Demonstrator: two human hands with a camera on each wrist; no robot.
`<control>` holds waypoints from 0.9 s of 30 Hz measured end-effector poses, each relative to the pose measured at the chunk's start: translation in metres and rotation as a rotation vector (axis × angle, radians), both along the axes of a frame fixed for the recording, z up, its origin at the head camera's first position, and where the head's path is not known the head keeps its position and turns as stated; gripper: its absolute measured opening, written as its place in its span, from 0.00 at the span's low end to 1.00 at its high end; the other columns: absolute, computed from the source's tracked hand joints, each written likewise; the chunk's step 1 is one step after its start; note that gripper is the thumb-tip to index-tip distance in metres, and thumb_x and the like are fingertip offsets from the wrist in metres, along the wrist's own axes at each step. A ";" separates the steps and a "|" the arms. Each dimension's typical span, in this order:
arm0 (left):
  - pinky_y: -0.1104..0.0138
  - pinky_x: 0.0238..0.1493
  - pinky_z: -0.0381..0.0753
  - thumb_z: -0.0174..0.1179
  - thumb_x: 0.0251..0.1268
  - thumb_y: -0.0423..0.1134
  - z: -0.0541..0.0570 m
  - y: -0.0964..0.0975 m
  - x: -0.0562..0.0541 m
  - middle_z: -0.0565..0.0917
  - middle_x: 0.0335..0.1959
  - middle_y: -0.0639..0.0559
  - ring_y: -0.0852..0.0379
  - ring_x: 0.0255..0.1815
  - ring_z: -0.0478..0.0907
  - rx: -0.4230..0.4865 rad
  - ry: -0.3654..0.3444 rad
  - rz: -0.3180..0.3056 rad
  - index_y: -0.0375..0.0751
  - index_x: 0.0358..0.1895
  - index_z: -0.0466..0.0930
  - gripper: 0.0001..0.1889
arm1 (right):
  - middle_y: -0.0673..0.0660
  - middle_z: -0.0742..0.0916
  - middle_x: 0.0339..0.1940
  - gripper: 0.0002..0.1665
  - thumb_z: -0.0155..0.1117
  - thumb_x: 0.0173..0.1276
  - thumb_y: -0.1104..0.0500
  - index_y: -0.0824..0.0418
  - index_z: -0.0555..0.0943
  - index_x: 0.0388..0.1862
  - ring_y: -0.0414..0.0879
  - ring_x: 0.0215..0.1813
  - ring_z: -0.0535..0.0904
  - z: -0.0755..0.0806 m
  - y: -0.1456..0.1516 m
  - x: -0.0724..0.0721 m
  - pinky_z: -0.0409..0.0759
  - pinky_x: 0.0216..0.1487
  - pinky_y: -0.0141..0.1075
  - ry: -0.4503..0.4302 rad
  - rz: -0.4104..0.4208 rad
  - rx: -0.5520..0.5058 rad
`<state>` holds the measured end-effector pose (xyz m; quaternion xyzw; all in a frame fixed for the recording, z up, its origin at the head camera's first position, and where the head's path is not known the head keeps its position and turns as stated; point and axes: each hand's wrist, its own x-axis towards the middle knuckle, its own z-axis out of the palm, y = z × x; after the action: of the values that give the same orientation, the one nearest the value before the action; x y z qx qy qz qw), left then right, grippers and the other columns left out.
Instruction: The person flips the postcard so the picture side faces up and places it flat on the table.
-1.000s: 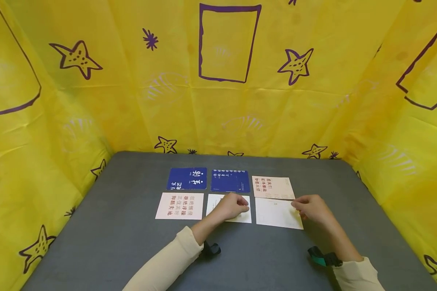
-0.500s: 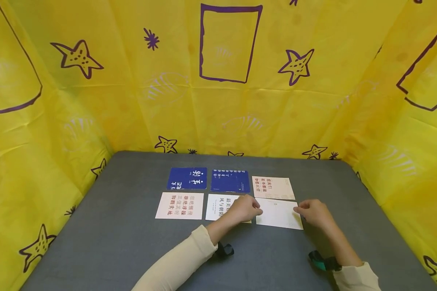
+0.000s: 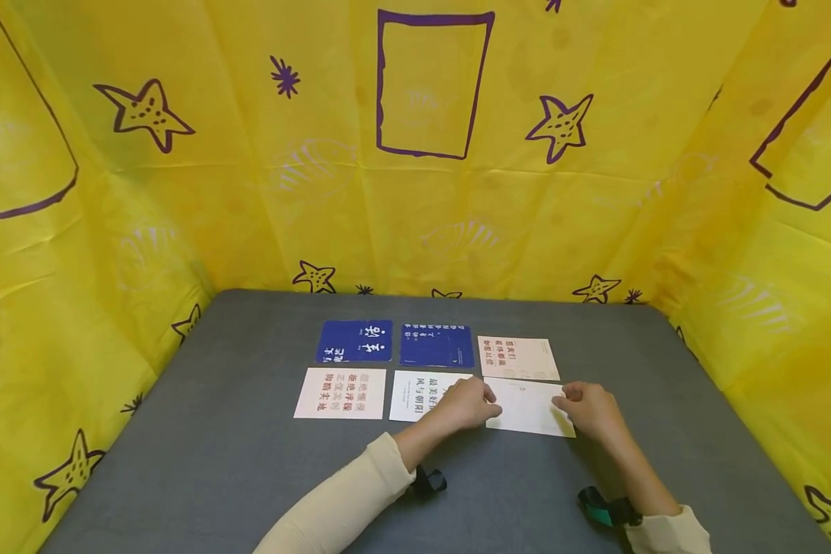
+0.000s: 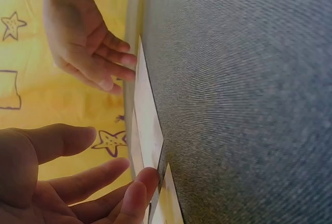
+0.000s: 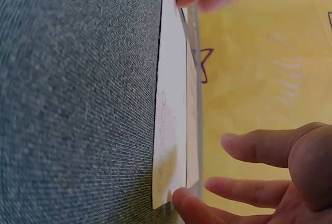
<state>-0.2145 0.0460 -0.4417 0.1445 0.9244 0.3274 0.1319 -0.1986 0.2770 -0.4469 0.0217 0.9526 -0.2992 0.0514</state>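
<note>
A blank-looking white postcard (image 3: 529, 408) lies flat at the near right of two rows of cards. At its left edge is my left hand (image 3: 465, 404), which partly covers a white postcard with dark characters (image 3: 410, 396). My right hand (image 3: 594, 409) is at the blank card's right edge. In the left wrist view, the left thumb and fingers (image 4: 65, 143) are spread apart, fingertips low by the card edges. The right wrist view has the right fingertips (image 5: 189, 203) touching or almost touching the card's corner, thumb held away; small printed circles show on the card.
Behind lie two blue cards (image 3: 355, 341) (image 3: 436, 346) and a pink card (image 3: 518, 358), close to the blank one. Another pink card (image 3: 340, 393) is at the near left. The grey table (image 3: 201, 462) is walled by yellow patterned cloth (image 3: 415, 223).
My left hand has moved right, off the middle of the lettered white postcard to the blank one's left edge. The right hand has stayed by the right edge, shifting slightly.
</note>
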 end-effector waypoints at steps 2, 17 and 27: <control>0.69 0.30 0.72 0.65 0.58 0.41 0.000 -0.001 0.000 0.89 0.39 0.48 0.59 0.27 0.75 0.009 -0.007 -0.001 0.38 0.41 0.88 0.12 | 0.70 0.87 0.41 0.26 0.62 0.68 0.56 0.77 0.77 0.54 0.49 0.30 0.85 -0.001 0.000 -0.001 0.80 0.32 0.40 -0.003 -0.011 -0.037; 0.72 0.27 0.70 0.65 0.59 0.40 -0.002 -0.005 -0.004 0.89 0.35 0.48 0.61 0.26 0.74 0.064 -0.014 -0.021 0.38 0.38 0.88 0.10 | 0.50 0.83 0.19 0.19 0.62 0.63 0.68 0.84 0.77 0.47 0.40 0.23 0.76 -0.012 0.017 -0.016 0.77 0.26 0.31 -0.089 -0.167 -0.447; 0.70 0.31 0.73 0.65 0.58 0.41 -0.003 -0.004 -0.001 0.89 0.37 0.49 0.60 0.28 0.77 0.030 -0.015 -0.035 0.39 0.39 0.88 0.10 | 0.49 0.81 0.16 0.17 0.63 0.59 0.71 0.84 0.78 0.44 0.41 0.21 0.75 -0.013 0.017 -0.016 0.76 0.24 0.32 -0.106 -0.201 -0.442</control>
<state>-0.2154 0.0419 -0.4448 0.1603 0.9158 0.3398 0.1422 -0.2141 0.2943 -0.4599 0.1200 0.8529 -0.5025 0.0746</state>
